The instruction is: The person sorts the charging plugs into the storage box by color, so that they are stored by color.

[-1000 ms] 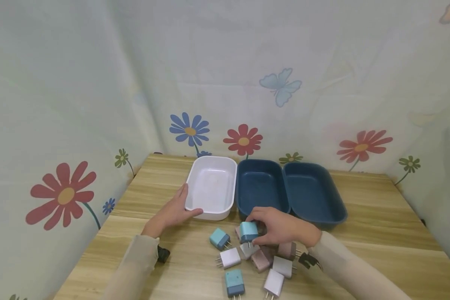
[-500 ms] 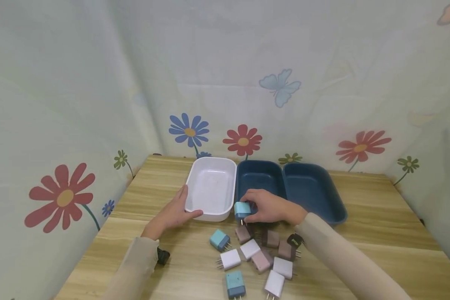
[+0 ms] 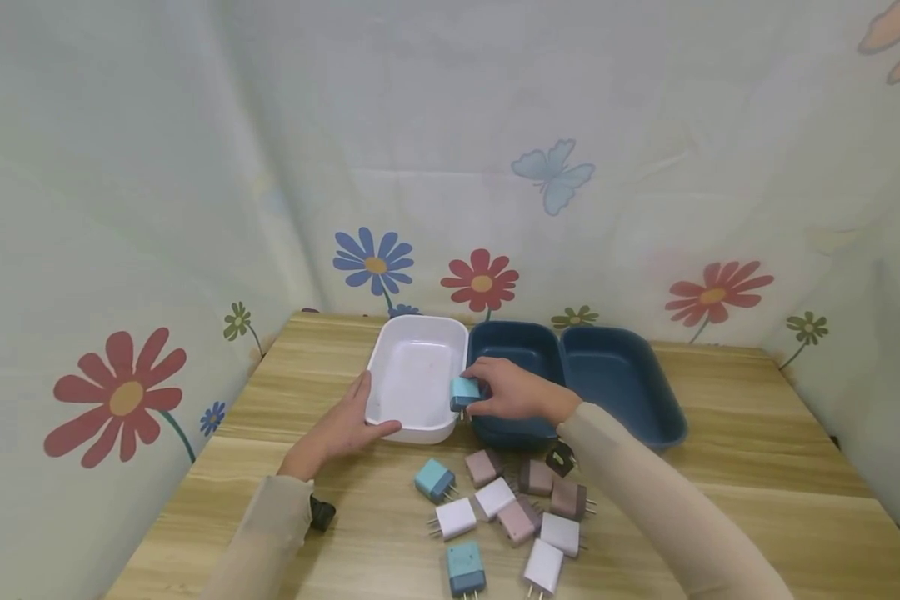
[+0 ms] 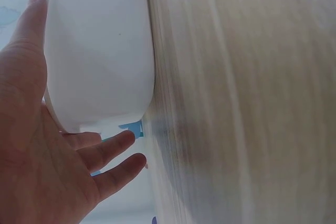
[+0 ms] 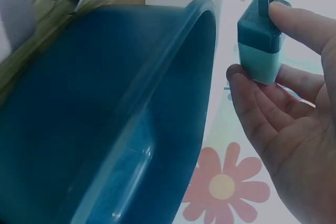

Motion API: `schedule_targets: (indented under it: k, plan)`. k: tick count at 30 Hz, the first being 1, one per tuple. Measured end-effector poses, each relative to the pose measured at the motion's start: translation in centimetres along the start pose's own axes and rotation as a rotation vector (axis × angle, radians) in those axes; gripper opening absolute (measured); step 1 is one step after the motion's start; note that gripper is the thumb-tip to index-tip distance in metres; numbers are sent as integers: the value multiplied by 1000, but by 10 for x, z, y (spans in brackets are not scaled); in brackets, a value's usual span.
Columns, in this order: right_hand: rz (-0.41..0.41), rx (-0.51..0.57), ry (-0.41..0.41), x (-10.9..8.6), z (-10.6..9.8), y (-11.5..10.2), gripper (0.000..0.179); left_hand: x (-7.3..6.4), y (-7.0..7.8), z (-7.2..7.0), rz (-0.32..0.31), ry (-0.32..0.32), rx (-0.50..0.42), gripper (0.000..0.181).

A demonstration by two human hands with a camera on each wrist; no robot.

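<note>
My right hand [image 3: 519, 390] pinches a teal and dark-blue charger plug [image 3: 464, 394] between thumb and fingers, over the seam between the white bin [image 3: 412, 433] and the middle blue bin [image 3: 513, 437]. In the right wrist view the charger plug [image 5: 260, 45] has its flat prongs beside the thumb, and the hand [image 5: 299, 140] is above the blue bin's rim [image 5: 202, 6]. My left hand [image 3: 345, 425] touches the front left corner of the white bin, its thumb along the front. The left wrist view shows that hand's [image 4: 47, 166] fingers spread out past the white bin [image 4: 100, 51].
Several charger plugs lie in front of the bins: teal ones [image 3: 434, 481] [image 3: 465, 567], white ones [image 3: 456, 518] [image 3: 544, 567] and pinkish ones [image 3: 518, 521] [image 3: 569, 498]. A second blue bin [image 3: 622, 383] stands at the right. Behind the wooden table [image 3: 757, 433] hangs a flowered cloth [image 3: 420, 100].
My right hand has lifted the teal charger plug from above the pile and carried it forward and left to the white bin's right edge. The left hand stays at the white bin.
</note>
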State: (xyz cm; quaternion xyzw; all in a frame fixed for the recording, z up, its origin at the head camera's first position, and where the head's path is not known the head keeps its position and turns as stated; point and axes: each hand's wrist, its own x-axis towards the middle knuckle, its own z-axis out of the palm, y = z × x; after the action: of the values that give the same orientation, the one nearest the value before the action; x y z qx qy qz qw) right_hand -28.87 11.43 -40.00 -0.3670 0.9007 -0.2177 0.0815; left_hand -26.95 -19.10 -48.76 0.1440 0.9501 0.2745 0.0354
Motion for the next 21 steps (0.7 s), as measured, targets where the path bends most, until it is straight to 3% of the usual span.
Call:
schedule_targets:
  k: [21]
  plan:
    - [118, 12, -18, 45, 11, 9, 50, 1, -2, 4, 15, 13, -24, 114]
